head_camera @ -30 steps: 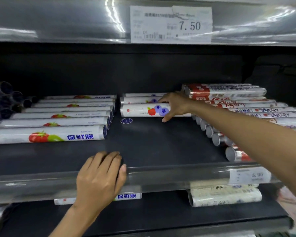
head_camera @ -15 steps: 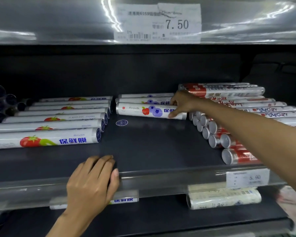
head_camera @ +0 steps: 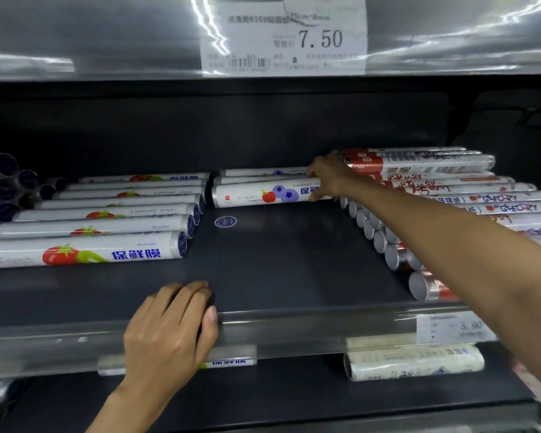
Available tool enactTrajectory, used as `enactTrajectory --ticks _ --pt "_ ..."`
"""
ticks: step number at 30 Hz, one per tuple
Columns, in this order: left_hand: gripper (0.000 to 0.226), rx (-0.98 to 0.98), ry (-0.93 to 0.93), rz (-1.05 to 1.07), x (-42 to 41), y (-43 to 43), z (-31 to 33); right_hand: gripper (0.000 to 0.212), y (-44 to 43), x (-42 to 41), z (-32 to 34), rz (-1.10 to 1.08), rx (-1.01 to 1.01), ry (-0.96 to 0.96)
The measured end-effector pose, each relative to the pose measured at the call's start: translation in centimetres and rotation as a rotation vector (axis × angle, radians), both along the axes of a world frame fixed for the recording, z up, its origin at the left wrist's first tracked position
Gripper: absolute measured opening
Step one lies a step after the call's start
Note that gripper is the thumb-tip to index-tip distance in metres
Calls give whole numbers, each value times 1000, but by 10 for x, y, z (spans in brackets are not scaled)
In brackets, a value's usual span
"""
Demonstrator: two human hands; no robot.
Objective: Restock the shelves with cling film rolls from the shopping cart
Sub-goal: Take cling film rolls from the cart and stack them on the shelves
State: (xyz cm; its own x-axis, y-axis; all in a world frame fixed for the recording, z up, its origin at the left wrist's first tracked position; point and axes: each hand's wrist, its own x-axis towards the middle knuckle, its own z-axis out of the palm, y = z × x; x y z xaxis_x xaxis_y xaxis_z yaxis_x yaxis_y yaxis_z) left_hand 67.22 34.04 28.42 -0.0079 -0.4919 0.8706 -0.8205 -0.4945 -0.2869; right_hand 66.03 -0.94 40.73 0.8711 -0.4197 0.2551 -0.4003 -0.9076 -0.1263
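Shelf in front of us, dark and flat, and our right hand reaches deep toward the back, fingers curled over the right end of a blueberry-print cling film roll lying crosswise. That hand is grasping the roll, thumb low on its front face. Two more rolls of the same kind lie just behind it, touching. Our left hand rests flat and released on the clear front lip of the shelf, palm down, holding nothing. To the left, a row of tomato-print rolls lies side by side. To the right, red-and-silver foil rolls are stacked, partly hidden by our right forearm. A round blue sticker sits on the bare shelf just below the held roll. Above, a price tag reads 7.50.
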Motion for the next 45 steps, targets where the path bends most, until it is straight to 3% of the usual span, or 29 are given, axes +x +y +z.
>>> enactTrajectory --ticks 19,22,24,27,31,34,38,41,45 --pt "42 -12 13 -12 0 0 0 61 -9 11 -8 -28 -121 149" --pt "41 5 38 -18 0 1 3 72 -1 3 -3 -21 -72 153" --pt "40 7 82 -46 -1 3 6 69 18 -13 11 8 -59 77" --pt "35 -39 171 -160 -12 2 13 41 64 -69 28 84 -124 -126" --pt "27 -93 184 -484 -57 -20 22 26 147 -205 -17 149 -102 -482" --pt "28 -29 285 -790 -105 -47 10 29 202 -307 -92 -20 57 -464" --pt "29 220 632 -1097 -178 -68 -43 25 265 -420 -202 -459 312 -476" --pt "31 501 907 -1198 -227 -72 -99 23 322 -493 -273 -807 430 -527" --pt "39 800 1070 -1221 -277 -69 -164 37 385 -553 -319 -1100 511 -529"
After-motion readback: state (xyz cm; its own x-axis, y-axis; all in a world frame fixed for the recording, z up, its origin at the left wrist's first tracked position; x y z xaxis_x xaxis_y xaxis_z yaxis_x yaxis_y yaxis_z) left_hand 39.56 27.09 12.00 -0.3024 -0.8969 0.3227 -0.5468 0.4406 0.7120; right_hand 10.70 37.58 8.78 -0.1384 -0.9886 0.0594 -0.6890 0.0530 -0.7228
